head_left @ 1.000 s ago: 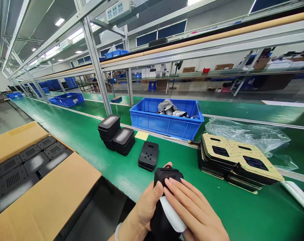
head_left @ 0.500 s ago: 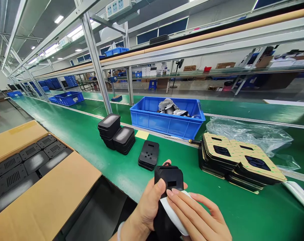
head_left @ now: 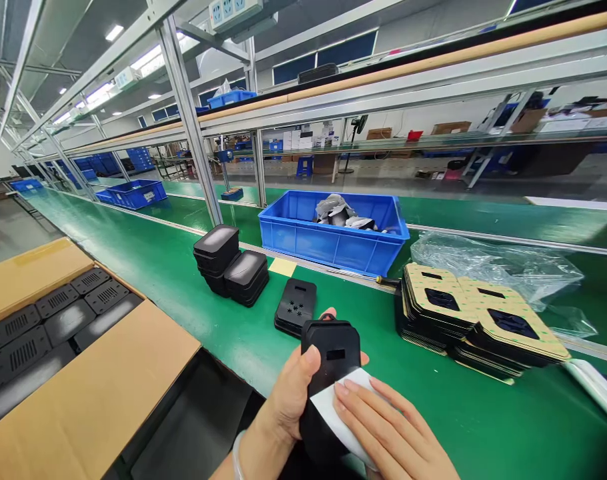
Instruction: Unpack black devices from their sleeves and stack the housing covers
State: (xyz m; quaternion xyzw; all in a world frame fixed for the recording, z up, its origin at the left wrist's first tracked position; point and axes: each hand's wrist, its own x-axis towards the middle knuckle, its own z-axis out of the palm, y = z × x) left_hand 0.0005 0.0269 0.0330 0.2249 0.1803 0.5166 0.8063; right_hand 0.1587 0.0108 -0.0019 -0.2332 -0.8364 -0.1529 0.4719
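Note:
My left hand point(head_left: 292, 390) is wrapped round a black plastic casing point(head_left: 332, 345), thumb on its near face, with a small rectangular slot near the top. Flat fingers of my right hand point(head_left: 383, 427) press a white cloth-like sheet point(head_left: 328, 399) against the casing's lower face, covering part of it. Whether the sheet is cloth or paper I cannot make out. Just beyond the casing, a few black panels point(head_left: 296, 303) lie stacked on the green bench, the top one with a slot and a cluster of flower-shaped holes.
Black casings point(head_left: 246, 273) stand stacked at centre-left. A blue bin point(head_left: 328, 243) holds wrapped parts. To the right are adhesive-backed panels point(head_left: 463, 307), clear plastic film point(head_left: 503, 263) and a screwdriver point(head_left: 383, 281). An open carton point(head_left: 108, 373) with grilled black parts sits at left.
The casing has shifted slightly left and up in view, with both hands. More of the white sheet shows across its face, and my right fingers lie flatter on it.

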